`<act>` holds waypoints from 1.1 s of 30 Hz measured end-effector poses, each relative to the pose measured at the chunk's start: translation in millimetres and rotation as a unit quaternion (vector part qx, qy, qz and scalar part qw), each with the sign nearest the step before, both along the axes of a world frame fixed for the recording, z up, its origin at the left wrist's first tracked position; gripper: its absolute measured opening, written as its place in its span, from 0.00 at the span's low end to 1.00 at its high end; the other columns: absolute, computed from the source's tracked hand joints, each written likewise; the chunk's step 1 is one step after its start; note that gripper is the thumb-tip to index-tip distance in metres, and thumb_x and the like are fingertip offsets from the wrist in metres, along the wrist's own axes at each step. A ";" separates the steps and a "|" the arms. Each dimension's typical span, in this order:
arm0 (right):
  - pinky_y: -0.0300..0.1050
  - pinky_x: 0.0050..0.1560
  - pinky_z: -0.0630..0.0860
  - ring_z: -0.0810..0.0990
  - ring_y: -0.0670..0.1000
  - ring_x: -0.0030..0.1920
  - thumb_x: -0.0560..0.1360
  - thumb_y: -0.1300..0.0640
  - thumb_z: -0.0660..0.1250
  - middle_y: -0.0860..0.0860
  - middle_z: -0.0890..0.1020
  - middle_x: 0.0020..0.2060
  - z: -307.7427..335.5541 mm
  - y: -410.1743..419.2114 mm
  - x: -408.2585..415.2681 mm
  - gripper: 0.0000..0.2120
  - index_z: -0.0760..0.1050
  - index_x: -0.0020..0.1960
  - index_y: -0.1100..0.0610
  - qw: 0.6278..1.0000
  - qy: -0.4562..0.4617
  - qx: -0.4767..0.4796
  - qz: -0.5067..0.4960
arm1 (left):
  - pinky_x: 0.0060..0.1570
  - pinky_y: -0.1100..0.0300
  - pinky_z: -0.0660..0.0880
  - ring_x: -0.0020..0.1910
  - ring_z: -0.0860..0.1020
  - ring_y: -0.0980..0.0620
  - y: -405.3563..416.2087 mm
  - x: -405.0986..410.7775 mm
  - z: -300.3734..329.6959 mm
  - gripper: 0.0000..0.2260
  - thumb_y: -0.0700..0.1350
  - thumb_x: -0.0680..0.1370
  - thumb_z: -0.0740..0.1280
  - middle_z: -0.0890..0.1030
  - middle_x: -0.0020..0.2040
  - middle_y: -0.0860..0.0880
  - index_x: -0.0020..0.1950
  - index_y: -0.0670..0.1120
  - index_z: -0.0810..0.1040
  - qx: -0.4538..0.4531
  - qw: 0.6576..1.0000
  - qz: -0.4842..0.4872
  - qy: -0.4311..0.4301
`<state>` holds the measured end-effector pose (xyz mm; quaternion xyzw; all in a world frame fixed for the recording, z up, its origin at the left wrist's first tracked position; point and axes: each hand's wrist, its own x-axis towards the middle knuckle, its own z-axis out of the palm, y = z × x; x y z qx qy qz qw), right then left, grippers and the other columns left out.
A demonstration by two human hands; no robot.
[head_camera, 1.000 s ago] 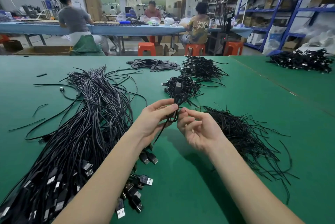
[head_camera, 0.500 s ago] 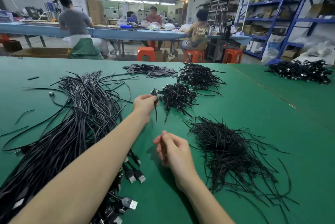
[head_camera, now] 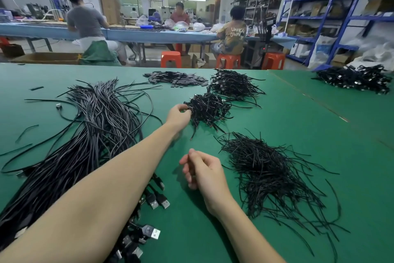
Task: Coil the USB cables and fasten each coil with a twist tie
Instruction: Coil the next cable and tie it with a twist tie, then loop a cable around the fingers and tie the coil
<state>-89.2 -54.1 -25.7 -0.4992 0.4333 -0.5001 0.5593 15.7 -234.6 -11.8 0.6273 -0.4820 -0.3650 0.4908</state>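
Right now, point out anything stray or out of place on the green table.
A few loose black strands and a short black piece lie apart at the left, away from the piles. One small metal-tipped cable end pokes out alone. Nothing looks damaged.

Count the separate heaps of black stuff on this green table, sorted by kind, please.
Loose long black USB cables: 1
Tied black cable coils: 3
Thin black twist ties: 1
Flat dark grey strips: 1
Total: 6
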 end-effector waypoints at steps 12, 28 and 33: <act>0.37 0.24 0.65 0.70 0.46 0.24 0.85 0.57 0.59 0.52 0.75 0.27 -1.9 -0.5 0.4 0.18 0.78 0.40 0.62 0.999 -0.036 0.015 -0.033 | 0.50 0.57 0.76 0.47 0.81 0.55 143.4 28.2 16.2 0.08 0.52 0.78 0.66 0.84 0.44 0.56 0.43 0.54 0.83 -0.037 0.985 -0.130 -0.103; 0.37 0.42 0.75 0.81 0.43 0.38 0.77 0.50 0.68 0.44 0.85 0.41 34.1 2.1 -5.8 0.05 0.82 0.46 0.48 0.902 0.414 -0.098 0.070 | 0.49 0.58 0.73 0.45 0.80 0.52 164.6 63.4 27.0 0.23 0.62 0.83 0.52 0.82 0.39 0.54 0.45 0.54 0.82 -0.053 0.920 -0.188 -0.340; 0.37 0.33 0.70 0.77 0.43 0.31 0.79 0.51 0.69 0.46 0.81 0.37 53.7 -6.1 -59.3 0.10 0.84 0.44 0.54 0.983 0.178 0.004 0.039 | 0.52 0.56 0.75 0.44 0.80 0.55 179.6 28.6 39.4 0.20 0.59 0.84 0.52 0.83 0.42 0.53 0.43 0.52 0.78 -0.046 0.882 -0.310 -0.353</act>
